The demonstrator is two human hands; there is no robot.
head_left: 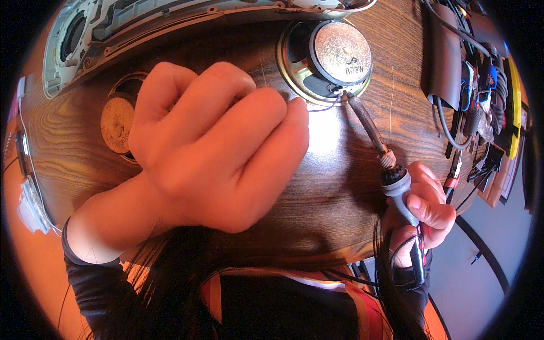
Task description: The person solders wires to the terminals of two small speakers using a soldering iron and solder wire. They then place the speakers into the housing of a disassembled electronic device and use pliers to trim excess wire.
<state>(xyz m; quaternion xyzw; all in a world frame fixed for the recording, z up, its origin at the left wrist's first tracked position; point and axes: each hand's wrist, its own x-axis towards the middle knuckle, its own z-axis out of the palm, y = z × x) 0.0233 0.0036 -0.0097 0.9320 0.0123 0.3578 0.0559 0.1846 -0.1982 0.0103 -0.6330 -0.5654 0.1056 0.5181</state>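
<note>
My right hand (433,212) grips the grey handle of a soldering iron (369,127). The iron's tip meets the terminal at the near edge of a round speaker (343,52), which lies magnet side up on the wooden table. A thin purple wire (326,109) curves from that terminal to the fingertips of my left hand (218,144). The left fingers are curled closed, and the wire disappears behind them, so its held end is hidden. Partly covered by my left hand, a second speaker (116,126) with a rusty magnet rests on the table.
A pale plastic housing (170,25) with a round opening spans the far left. Cables, a dark grey tube (445,62) and a yellow strip (514,113) crowd the right side. A clear plastic bag (33,207) hangs at the left edge. Dark hair strands dangle near both forearms.
</note>
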